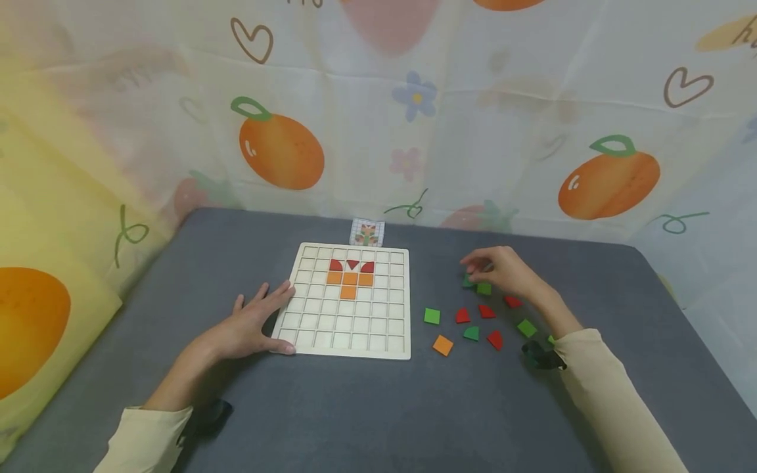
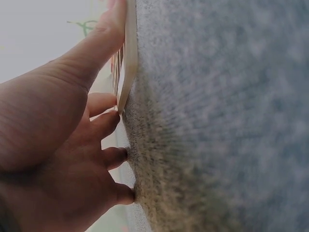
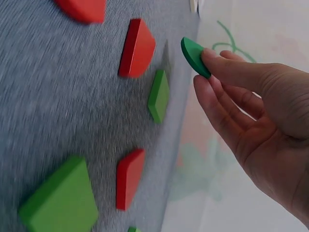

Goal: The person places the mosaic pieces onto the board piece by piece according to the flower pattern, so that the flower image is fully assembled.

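Observation:
A white gridded board [image 1: 325, 338] lies on the grey table, with red pieces [image 1: 367, 267] in one row and orange square tiles [image 1: 350, 278] below them. Along the board's left edge rests my left hand [image 1: 254, 325], fingers spread, thumb near the front corner; in the left wrist view the thumb lies over the board's rim [image 2: 129, 63]. To the board's right, my right hand [image 1: 503, 269] pinches a dark green quarter-circle tile [image 3: 194, 55] between thumb and fingers. The right wrist view shows that tile held above the tabletop.
Loose tiles lie right of the board: a light green square [image 1: 432, 316], an orange square [image 1: 442, 345], a dark green rounded piece [image 1: 471, 333] and several red pieces [image 1: 495, 339]. A small printed pattern card [image 1: 367, 233] lies behind the board. A patterned cloth [image 1: 355, 131] hangs behind the table.

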A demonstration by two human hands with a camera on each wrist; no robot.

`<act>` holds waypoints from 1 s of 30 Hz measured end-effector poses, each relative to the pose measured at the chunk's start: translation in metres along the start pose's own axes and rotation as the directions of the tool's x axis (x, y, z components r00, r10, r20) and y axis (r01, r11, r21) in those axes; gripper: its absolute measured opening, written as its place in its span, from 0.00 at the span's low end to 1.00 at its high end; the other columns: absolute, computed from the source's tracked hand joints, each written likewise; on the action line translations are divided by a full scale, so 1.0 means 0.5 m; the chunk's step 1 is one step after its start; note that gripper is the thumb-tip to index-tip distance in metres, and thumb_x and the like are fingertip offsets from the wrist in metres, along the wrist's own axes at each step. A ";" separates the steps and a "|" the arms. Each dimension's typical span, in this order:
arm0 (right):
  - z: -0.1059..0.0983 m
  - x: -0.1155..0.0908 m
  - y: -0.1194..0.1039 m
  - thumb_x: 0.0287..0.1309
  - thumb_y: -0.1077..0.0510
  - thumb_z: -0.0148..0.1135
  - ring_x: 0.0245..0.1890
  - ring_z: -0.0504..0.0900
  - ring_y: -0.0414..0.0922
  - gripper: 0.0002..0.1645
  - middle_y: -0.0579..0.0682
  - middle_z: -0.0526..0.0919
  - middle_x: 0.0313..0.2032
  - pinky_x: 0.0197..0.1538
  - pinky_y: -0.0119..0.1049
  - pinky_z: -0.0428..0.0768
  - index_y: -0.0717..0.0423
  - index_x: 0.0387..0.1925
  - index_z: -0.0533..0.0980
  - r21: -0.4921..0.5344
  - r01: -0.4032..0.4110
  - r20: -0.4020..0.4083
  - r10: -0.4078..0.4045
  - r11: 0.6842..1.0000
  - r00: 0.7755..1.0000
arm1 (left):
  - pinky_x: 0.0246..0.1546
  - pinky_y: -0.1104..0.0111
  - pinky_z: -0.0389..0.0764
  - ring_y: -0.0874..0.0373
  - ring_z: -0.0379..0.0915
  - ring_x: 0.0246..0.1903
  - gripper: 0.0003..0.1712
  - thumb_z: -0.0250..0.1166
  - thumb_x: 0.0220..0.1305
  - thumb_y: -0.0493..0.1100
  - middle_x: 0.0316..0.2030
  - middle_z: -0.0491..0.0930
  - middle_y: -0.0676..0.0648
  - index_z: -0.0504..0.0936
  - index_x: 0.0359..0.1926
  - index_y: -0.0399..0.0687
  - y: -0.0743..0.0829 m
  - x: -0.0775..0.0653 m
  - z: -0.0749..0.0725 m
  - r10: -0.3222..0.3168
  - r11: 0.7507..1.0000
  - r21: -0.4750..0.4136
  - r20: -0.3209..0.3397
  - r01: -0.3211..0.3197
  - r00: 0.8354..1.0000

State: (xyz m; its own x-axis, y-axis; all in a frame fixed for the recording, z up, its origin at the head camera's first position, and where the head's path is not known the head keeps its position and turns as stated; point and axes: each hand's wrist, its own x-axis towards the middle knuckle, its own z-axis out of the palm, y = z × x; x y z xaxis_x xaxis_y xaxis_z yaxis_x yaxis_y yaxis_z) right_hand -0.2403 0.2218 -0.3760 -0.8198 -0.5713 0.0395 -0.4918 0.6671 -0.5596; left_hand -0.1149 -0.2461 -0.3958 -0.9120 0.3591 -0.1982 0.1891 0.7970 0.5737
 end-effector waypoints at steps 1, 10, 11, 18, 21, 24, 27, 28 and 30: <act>0.002 0.002 -0.001 0.55 0.69 0.68 0.39 0.83 0.48 0.18 0.51 0.86 0.36 0.45 0.45 0.82 0.64 0.49 0.81 0.008 -0.001 0.004 0.001 1.000 1.000 | 0.61 0.30 0.29 0.28 0.30 0.72 0.66 0.76 0.45 0.63 0.76 0.45 0.37 0.52 0.76 0.41 0.000 0.000 0.000 0.002 1.000 0.001 0.001 -0.002 1.000; 0.017 0.026 -0.029 0.55 0.68 0.69 0.39 0.83 0.47 0.18 0.50 0.86 0.36 0.46 0.44 0.81 0.64 0.50 0.81 0.061 0.015 0.024 -0.017 0.998 1.000 | 0.61 0.30 0.29 0.28 0.30 0.72 0.66 0.76 0.45 0.64 0.76 0.45 0.36 0.52 0.76 0.41 0.003 0.002 0.001 0.002 1.000 0.007 0.006 -0.002 1.000; 0.019 0.029 -0.032 0.55 0.68 0.69 0.39 0.83 0.48 0.18 0.50 0.86 0.36 0.46 0.44 0.81 0.64 0.50 0.81 0.063 0.019 0.023 -0.020 0.998 1.000 | 0.61 0.30 0.29 0.28 0.29 0.72 0.65 0.76 0.45 0.63 0.76 0.45 0.36 0.53 0.76 0.41 0.003 0.002 0.001 0.003 1.000 0.006 0.005 -0.003 1.000; 0.045 0.050 -0.048 0.55 0.67 0.69 0.39 0.84 0.48 0.18 0.50 0.86 0.35 0.46 0.45 0.81 0.64 0.49 0.81 0.087 0.045 0.027 -0.047 0.995 0.999 | 0.61 0.30 0.29 0.28 0.30 0.72 0.65 0.76 0.45 0.63 0.76 0.45 0.36 0.53 0.76 0.41 0.002 -0.001 0.001 -0.003 1.000 0.002 -0.002 0.003 1.000; 0.056 0.055 -0.055 0.55 0.67 0.69 0.39 0.84 0.48 0.18 0.50 0.86 0.35 0.46 0.44 0.81 0.64 0.49 0.81 0.104 0.035 0.034 -0.039 0.994 0.999 | 0.61 0.29 0.29 0.28 0.30 0.72 0.65 0.76 0.45 0.63 0.76 0.46 0.36 0.53 0.76 0.40 0.003 -0.002 0.001 0.006 1.000 0.000 -0.004 -0.006 1.000; 0.063 0.059 -0.064 0.55 0.66 0.69 0.39 0.84 0.47 0.18 0.49 0.86 0.36 0.47 0.43 0.81 0.63 0.50 0.81 0.125 0.018 0.037 -0.023 0.992 0.999 | 0.60 0.29 0.30 0.27 0.31 0.72 0.65 0.76 0.45 0.62 0.75 0.46 0.36 0.53 0.76 0.40 0.005 -0.002 0.001 0.016 1.000 -0.002 -0.010 -0.016 1.000; 0.069 0.065 -0.071 0.55 0.66 0.70 0.39 0.84 0.46 0.19 0.49 0.86 0.36 0.47 0.42 0.81 0.61 0.50 0.82 0.148 0.008 0.042 -0.015 0.989 0.999 | 0.60 0.28 0.31 0.27 0.32 0.72 0.64 0.76 0.45 0.62 0.75 0.46 0.35 0.53 0.76 0.40 0.006 -0.001 0.001 0.021 1.000 0.000 -0.013 -0.021 1.000; 0.071 0.067 -0.074 0.55 0.66 0.70 0.39 0.84 0.46 0.19 0.49 0.86 0.36 0.47 0.42 0.81 0.61 0.50 0.82 0.153 0.009 0.044 -0.016 0.988 0.999 | 0.60 0.28 0.31 0.27 0.32 0.72 0.64 0.76 0.45 0.62 0.75 0.46 0.35 0.53 0.76 0.40 0.007 -0.001 0.001 0.020 1.000 0.000 -0.013 -0.020 1.000; 0.076 0.072 -0.080 0.55 0.65 0.70 0.39 0.84 0.45 0.19 0.49 0.86 0.36 0.46 0.42 0.81 0.61 0.50 0.82 0.164 0.012 0.050 -0.020 0.986 0.999 | 0.60 0.28 0.31 0.27 0.31 0.72 0.64 0.76 0.45 0.61 0.75 0.46 0.35 0.53 0.76 0.40 0.007 -0.002 0.000 0.018 1.000 -0.002 -0.014 -0.018 1.000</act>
State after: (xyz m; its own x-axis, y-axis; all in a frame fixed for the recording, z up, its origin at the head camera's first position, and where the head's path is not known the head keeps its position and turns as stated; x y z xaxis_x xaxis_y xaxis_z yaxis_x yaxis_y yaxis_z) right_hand -0.2388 0.1562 -0.3837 -0.7940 -0.6078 0.0092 -0.4467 0.5732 -0.6869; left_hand -0.1134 -0.2437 -0.3937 -0.9134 0.3666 -0.1771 0.2047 0.7896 0.5784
